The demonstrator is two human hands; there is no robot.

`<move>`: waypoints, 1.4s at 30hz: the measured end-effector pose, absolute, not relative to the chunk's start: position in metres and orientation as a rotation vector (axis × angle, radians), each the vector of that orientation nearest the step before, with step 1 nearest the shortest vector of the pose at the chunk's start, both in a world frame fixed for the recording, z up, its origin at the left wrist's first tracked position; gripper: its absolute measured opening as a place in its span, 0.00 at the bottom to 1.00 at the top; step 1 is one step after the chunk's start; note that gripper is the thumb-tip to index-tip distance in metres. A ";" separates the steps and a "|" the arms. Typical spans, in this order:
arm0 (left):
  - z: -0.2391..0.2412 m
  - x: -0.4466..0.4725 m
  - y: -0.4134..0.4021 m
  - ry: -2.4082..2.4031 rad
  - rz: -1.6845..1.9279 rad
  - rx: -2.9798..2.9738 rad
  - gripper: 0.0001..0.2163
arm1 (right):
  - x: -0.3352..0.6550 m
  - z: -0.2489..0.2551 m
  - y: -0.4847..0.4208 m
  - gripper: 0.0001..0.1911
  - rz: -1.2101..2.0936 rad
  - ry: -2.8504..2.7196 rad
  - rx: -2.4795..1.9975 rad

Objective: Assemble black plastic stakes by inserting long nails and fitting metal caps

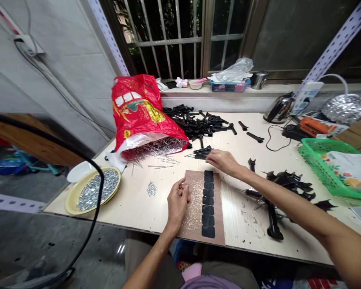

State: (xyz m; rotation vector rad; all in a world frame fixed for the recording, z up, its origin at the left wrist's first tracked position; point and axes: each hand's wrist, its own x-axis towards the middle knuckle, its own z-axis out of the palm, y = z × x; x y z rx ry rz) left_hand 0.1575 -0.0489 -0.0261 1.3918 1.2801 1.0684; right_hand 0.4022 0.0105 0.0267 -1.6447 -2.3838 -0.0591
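My left hand (pixel 178 201) rests at the left edge of a brown board (pixel 221 220), its fingers curled together; whatever they may hold is hidden. Down the board runs a column of black rounded pads (pixel 208 210), with pale crumbs (pixel 194 202) scattered beside it. Beyond the board's far edge, my right hand (pixel 224 161) has its fingers closed at the right end of a small row of black plastic handles (pixel 202 152). Thin metal rods stick out to the left from these handles. A little pile of small silvery pieces (pixel 151 189) lies left of the board.
A red bag (pixel 138 108) spills metal rods (pixel 156 146). Black plastic parts (pixel 198 122) are heaped behind. At left stands a yellow bowl (pixel 117 176) of silvery pieces. Black assemblies (pixel 289 184), a green basket (pixel 309 160) and a kettle (pixel 279 107) are on the right.
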 end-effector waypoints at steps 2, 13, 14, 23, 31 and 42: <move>-0.024 0.136 -0.045 1.379 1.129 1.464 0.18 | 0.372 0.006 0.046 0.13 -0.134 -2.377 -1.744; -0.038 0.013 -0.011 1.713 1.012 2.015 0.11 | 0.348 -0.038 0.074 0.15 -0.244 -2.381 -1.766; -0.039 0.013 -0.010 1.700 0.980 2.046 0.11 | 0.350 -0.037 0.071 0.15 -0.262 -2.360 -1.739; -0.040 0.018 -0.010 1.702 0.838 2.174 0.11 | 0.347 -0.010 0.030 0.16 -0.187 -2.203 -1.454; -0.036 0.012 0.000 1.675 0.999 1.865 0.04 | 0.295 0.008 -0.012 0.15 0.121 -2.150 -1.298; 0.020 0.066 -0.029 0.815 1.077 0.490 0.14 | 0.247 0.030 -0.047 0.09 0.293 -2.030 -1.115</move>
